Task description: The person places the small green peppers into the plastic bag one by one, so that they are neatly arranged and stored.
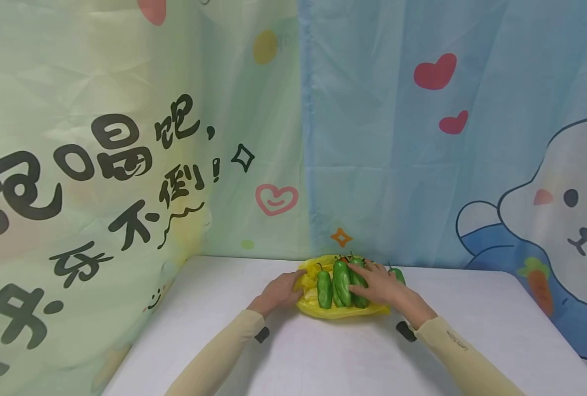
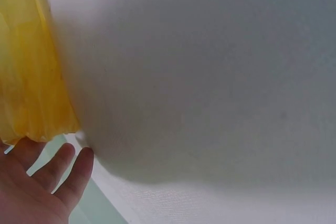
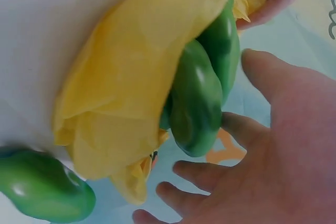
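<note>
A yellow plastic bag (image 1: 333,314) lies spread at the back of the table with several green peppers (image 1: 324,289) on it. My left hand (image 1: 282,290) is at the bag's left edge; the right wrist view shows its thumb and a finger pinching the yellow plastic (image 3: 242,8). In the left wrist view, the other fingers of that hand are spread below the bag (image 2: 37,77). My right hand (image 1: 379,285) reaches over the right-hand peppers, fingers apart, fingertips right at a green pepper (image 3: 197,100). Something small and red shows behind the peppers, mostly hidden.
Another green pepper (image 1: 396,274) lies on the white table (image 1: 323,357) outside the bag, partly behind my right hand. Printed curtains (image 1: 362,137) hang right behind the table's back edge and along the left side. Dark wrist-camera pieces (image 1: 406,331) sit under both wrists.
</note>
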Demonstrator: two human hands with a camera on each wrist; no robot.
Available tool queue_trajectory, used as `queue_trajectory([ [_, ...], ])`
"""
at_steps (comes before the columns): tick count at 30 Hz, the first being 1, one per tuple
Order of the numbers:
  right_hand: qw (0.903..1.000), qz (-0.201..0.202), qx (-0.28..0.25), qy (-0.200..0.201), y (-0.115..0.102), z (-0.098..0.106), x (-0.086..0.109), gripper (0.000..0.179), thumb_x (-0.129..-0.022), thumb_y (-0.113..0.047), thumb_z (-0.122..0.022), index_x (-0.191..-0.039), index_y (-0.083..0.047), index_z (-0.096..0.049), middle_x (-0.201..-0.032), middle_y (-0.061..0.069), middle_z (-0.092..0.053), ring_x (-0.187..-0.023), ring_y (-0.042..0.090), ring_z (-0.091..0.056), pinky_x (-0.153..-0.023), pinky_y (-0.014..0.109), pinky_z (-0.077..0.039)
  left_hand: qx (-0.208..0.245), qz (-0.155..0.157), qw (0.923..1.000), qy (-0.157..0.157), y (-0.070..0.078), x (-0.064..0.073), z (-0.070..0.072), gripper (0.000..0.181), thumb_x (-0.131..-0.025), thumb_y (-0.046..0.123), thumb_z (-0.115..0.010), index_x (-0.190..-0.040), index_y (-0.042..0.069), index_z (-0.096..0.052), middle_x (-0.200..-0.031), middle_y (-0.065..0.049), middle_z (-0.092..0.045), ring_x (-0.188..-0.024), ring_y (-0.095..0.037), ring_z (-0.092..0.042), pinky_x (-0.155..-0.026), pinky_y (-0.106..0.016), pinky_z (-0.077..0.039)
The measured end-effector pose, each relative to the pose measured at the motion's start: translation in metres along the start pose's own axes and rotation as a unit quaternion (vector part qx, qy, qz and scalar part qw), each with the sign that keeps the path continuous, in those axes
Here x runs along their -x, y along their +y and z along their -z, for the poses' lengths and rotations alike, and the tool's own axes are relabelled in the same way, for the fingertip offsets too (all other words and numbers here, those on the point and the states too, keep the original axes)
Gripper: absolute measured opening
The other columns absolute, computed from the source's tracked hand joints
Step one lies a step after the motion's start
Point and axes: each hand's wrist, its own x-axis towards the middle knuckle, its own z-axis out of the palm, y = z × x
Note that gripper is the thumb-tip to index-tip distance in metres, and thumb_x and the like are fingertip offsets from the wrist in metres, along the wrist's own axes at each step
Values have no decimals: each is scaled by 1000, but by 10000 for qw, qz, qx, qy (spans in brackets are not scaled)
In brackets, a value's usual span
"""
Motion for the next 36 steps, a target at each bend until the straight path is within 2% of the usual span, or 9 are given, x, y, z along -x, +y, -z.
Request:
queue_trajectory([
  [9,9991,257,-8,339,5,-7,9,83,-95,-63,-53,-161,-21,-26,-164,30,-15,-147,60,-11,-108,83,-16,10,32,10000,29,0,0,0,56,-98,28,-52,-152,16,-43,-148,-9,-56,-136,-28,-53,-115,-45,-42],
  [16,9979,467,79,434,13,-10,16,91,-92,-69,-54,-162,-20,-22,-166,25,-13,-149,57,-7,-109,83,-13,-13,-17,10000,28,-1,0,-1,56,-98,29,-51,-152,16,-43,-147,-10,-56,-136,-29,-53,-114,-45,-43],
  [19,9978,472,-1,459,16,-10,19,90,-91,-70,-53,-162,-22,-22,-167,22,-12,-150,57,-4,-109,83,-10,-34,-48,10000,44,-1,-1,-1,56,-98,28,-51,-152,16,-43,-147,-10,-56,-136,-29,-53,-114,-45,-43],
  [26,9964,539,-66,645,25,-8,25,89,-91,-68,-55,-161,-22,-24,-166,23,-16,-149,58,-8,-108,83,-10,-18,-44,10000,59,-1,-1,-1,57,-97,29,-50,-152,16,-43,-147,-10,-57,-136,-29,-53,-114,-45,-43],
  [36,9977,433,-84,522,41,-4,29,97,-86,-72,-60,-160,-20,-27,-166,25,-14,-149,59,-6,-107,85,-9,3,-2,10000,51,-1,0,-1,56,-98,29,-50,-152,16,-43,-147,-10,-57,-136,-28,-53,-114,-45,-43],
])
